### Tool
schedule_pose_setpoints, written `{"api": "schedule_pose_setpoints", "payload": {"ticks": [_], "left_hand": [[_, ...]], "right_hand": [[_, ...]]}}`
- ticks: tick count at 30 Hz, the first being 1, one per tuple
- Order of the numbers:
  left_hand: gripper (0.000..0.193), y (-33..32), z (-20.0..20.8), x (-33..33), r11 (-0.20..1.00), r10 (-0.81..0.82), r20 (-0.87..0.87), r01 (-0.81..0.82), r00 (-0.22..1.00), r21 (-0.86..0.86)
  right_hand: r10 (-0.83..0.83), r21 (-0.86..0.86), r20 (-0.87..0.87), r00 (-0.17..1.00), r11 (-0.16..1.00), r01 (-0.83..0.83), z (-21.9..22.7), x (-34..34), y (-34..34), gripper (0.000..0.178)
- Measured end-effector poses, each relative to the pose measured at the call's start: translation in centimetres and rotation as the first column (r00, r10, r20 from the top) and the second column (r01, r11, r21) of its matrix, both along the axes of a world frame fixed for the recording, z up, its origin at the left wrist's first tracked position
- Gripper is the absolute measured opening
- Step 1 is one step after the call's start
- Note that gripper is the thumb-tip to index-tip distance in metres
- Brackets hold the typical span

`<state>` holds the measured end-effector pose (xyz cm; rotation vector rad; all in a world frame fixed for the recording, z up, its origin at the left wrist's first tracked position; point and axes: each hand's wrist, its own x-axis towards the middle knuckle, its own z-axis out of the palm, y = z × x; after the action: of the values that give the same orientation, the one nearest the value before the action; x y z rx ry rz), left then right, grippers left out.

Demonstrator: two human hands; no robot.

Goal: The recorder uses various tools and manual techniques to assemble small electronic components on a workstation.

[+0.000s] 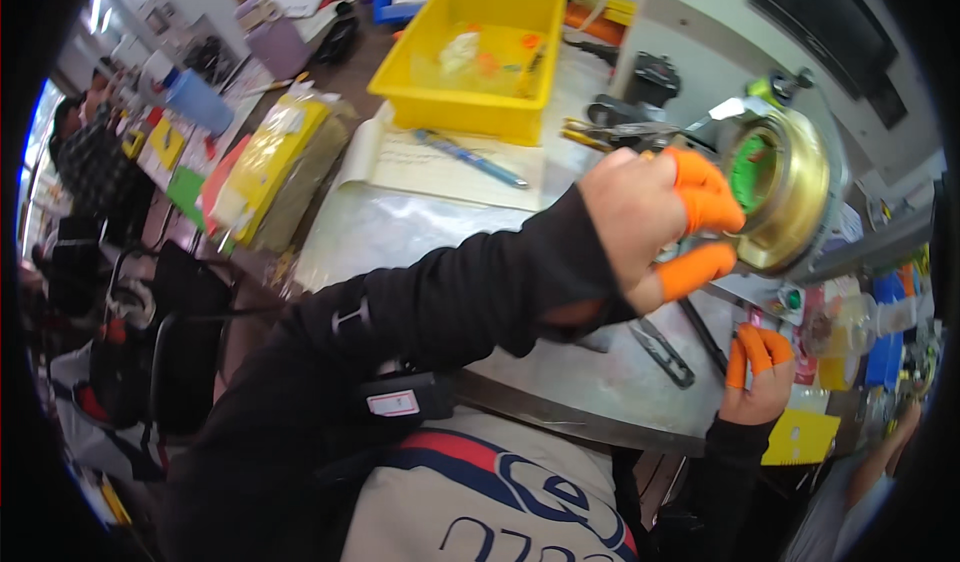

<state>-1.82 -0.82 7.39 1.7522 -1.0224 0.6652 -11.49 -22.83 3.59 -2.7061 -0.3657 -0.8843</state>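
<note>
My left hand (655, 227), with orange finger cots on thumb and fingers, is raised over the bench beside a golden spool (808, 192) with a green core. Its fingers are curled and the thumb comes close to the fingertips; whatever lies between them is too small to make out. Lower, by the bench's right edge, my right hand (762, 382) also wears orange finger cots. Those fingers are bent together, and I cannot make out anything they hold. Between the hands lie a dark slotted hand tool (663, 354) and a black rod (703, 336).
A yellow bin (400, 80) with small bags stands behind a notebook (385, 167) and a blue pen (470, 158). Pliers (590, 134) lie near the spool. A plastic-wrapped yellow-topped stack (275, 167) is left of the metal bench (350, 227). Another person (95, 162) sits far left.
</note>
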Motion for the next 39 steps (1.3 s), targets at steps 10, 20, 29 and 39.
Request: {"api": "schedule_pose_setpoints", "payload": {"ticks": [10, 20, 29, 39], "left_hand": [[0.015, 6.4, 2.4, 3.0, 0.925, 0.242, -0.249, -0.3, 0.938, -0.232], [0.015, 7.7, 4.5, 2.4, 0.929, 0.355, -0.095, -0.362, 0.93, -0.075], [0.018, 8.6, 1.9, 3.7, 0.934, 0.298, -0.142, -0.32, 0.944, -0.162], [0.026, -1.6, -1.0, -3.8, 0.933, -0.281, 0.125, 0.24, 0.952, 0.269]], "right_hand": [[0.177, -0.126, 0.091, 0.98, 0.978, -0.165, 2.1, -0.8, 3.0, 0.026], [0.117, 0.105, -0.155, 0.981, 0.989, -0.101, 5.6, -0.1, 1.2, 0.027], [0.142, -0.029, -0.114, 0.983, 0.989, -0.146, 1.7, -3.8, -0.2, 0.018], [0.223, 0.565, -0.202, 0.953, 0.822, -0.073, 3.1, -4.6, 1.5, 0.02]]}}
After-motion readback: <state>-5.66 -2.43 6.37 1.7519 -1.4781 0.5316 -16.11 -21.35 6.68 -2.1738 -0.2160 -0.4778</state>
